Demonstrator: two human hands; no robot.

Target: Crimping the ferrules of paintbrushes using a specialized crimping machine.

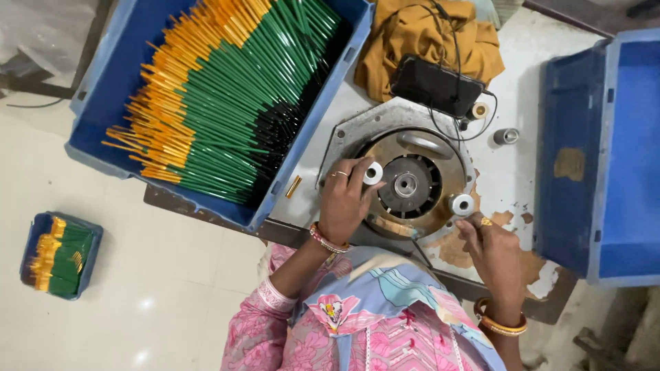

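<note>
The left hand [346,199] rests on the rim of a round metal machine [405,184], its fingers curled loosely around a small white roller [372,173] that stands upright, axis pointing up toward the camera. Across the disc from that grip, the right hand [493,251] sits clenched just below a second white roller [462,204]; what it pinches I cannot tell. Up and left of the left hand, a blue crate [110,75] lies full of green sticks [234,103], long axes slanting, yellow ends lower left, suggesting much remains.
</note>
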